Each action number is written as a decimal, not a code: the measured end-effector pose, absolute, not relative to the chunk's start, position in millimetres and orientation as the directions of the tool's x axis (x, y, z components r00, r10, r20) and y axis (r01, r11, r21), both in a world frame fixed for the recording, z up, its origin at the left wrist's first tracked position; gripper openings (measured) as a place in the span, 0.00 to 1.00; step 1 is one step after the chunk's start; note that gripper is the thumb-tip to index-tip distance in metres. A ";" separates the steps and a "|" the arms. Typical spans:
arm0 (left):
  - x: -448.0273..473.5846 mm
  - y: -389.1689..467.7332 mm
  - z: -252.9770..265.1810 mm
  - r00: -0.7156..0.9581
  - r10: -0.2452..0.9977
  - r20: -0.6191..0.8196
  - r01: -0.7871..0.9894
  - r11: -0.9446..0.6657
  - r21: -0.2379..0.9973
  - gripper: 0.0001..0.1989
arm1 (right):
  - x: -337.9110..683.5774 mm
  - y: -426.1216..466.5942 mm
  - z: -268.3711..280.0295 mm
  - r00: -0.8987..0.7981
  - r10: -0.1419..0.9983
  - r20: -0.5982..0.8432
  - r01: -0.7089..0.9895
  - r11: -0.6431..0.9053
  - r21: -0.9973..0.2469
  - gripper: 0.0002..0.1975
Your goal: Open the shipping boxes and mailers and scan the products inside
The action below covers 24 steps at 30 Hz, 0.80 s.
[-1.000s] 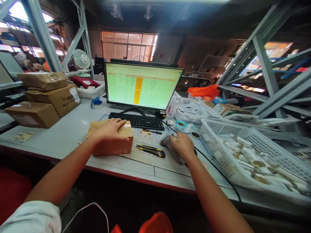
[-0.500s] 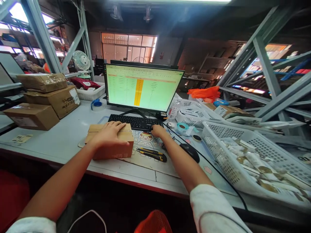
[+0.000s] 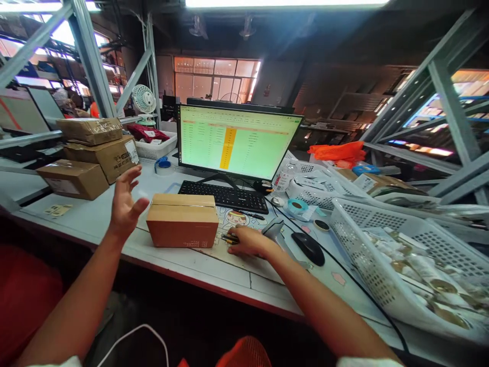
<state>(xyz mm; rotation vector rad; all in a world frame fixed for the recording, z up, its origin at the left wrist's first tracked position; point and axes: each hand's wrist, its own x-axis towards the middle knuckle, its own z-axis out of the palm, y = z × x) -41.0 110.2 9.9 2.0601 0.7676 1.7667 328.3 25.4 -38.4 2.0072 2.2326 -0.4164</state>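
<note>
Apparently the work is at an early point, judging by the closed box. Left of the keyboard (image 3: 225, 196), the left hand (image 3: 124, 206) is raised with its palm turned inward, thumb out and fingers loosely bent, gripping nothing. In front of the keyboard's left end sits the cardboard box (image 3: 183, 224), its flaps down and no cut visible. Nearer than the keyboard's middle, the right hand (image 3: 249, 240) reaches low and palm-down over a yellow-and-black cutter (image 3: 229, 238); whether its fingers have closed around that, I cannot tell.
</note>
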 end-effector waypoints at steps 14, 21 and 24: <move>-59.8 122.4 -93.1 0.501 0.865 0.007 0.114 -0.074 0.991 0.52 | 306.5 50.9 17.9 -0.138 0.979 -0.153 0.384 -0.090 -0.919 0.16; -57.1 119.4 -98.4 0.431 0.900 0.058 0.094 -0.109 0.990 0.53 | 290.1 49.0 31.1 -0.131 0.967 0.216 0.930 0.196 -0.310 0.26; -56.6 119.3 -96.9 0.425 0.901 0.090 0.123 -0.156 0.980 0.53 | 283.6 39.4 31.0 -0.145 0.965 0.219 0.960 0.191 -0.204 0.27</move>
